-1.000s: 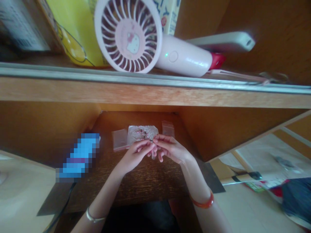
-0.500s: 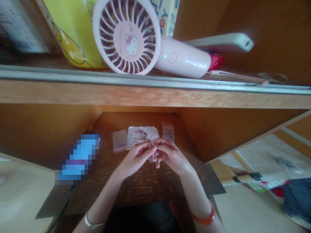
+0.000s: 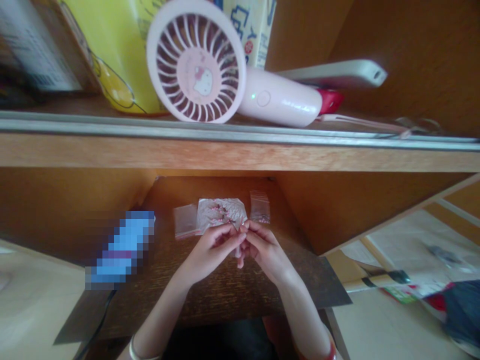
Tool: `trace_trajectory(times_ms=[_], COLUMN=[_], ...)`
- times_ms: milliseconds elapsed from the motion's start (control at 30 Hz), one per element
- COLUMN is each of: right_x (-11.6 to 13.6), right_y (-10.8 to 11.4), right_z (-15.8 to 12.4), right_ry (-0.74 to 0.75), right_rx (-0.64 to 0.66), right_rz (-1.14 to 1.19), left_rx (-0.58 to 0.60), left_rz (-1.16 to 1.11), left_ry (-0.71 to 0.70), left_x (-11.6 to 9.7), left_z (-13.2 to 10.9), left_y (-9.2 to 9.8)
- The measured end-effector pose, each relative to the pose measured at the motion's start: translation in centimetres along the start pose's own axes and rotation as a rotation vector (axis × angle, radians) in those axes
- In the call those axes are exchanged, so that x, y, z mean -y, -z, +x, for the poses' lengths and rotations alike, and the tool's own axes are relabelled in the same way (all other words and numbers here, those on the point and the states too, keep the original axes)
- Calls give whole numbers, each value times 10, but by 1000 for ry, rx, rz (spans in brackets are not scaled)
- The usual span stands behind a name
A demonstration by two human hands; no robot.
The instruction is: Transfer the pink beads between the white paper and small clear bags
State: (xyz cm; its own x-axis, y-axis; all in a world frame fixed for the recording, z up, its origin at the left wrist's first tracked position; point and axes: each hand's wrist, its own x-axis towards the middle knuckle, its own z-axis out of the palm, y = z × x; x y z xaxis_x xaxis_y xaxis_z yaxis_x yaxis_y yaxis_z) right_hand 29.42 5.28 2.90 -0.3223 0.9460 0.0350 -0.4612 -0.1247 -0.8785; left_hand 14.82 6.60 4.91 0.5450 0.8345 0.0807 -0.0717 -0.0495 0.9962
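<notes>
My left hand (image 3: pixel 214 250) and my right hand (image 3: pixel 267 249) meet over the dark wooden desk (image 3: pixel 210 290), thumbs and fingertips pinched together. A tiny pale glint shows at the fingertips, but what they hold is too small to make out. Just beyond the hands lies a crumpled whitish sheet (image 3: pixel 206 212) with small pink and dark beads (image 3: pixel 221 209) on it. To its left rests a clear zip bag (image 3: pixel 185 221). On the right, another small zip bag (image 3: pixel 260 206) has a few beads at its lower end.
A blurred-out blue screen (image 3: pixel 123 250) stands at the left with a black cable (image 3: pixel 98 320). Above the desk, a shelf edge (image 3: pixel 240 155) crosses the view. On the shelf sit a pink hand fan (image 3: pixel 198 75), a yellow container (image 3: pixel 116 55) and a white device (image 3: pixel 348 72).
The whole view has shifted slightly, with everything sitting a little lower. My right fingers have moved a little at the pinch, uncovering more of the right bag and its beads.
</notes>
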Motion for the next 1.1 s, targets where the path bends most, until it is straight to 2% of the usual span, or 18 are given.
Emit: trace_trajectory(times_ms=[200,333,433,500,600,667,733,833,967,1100], right_x=[0,-4,-5,-4,-1,-1,-2,-4,-7,-12], right_y=[-3,-5,-9,-13,-17,-19,-20,-20,-18,-19], right_z=[-1,1,1,0,-3,-5,-6,-7,-8,-9], right_ry=[25,79,150,215,309,321,294,252,202,158], right_rx=[15,-9,-47,-107,-259,-334,-355,-382,-458,-426], right_rz=[-2,-35,-166,-382,-872,-1154,-1320,-1382,-1301,-1176], left_rx=[14,-36,-96,-180,-356,-467,-529,-509,-447,-372], left_rz=[-23,-106,-102,14,358,584,740,847,907,1148], left_ry=[-24,-32,-60,-90,-176,-232,-268,-344,-458,-433], left_x=[0,4,7,10,17,22,26,27,27,27], left_z=[-2,-3,-3,-3,-3,-3,-3,-2,-3,-5], left_y=[3,-2,-7,-9,-7,-2,5,12,13,10])
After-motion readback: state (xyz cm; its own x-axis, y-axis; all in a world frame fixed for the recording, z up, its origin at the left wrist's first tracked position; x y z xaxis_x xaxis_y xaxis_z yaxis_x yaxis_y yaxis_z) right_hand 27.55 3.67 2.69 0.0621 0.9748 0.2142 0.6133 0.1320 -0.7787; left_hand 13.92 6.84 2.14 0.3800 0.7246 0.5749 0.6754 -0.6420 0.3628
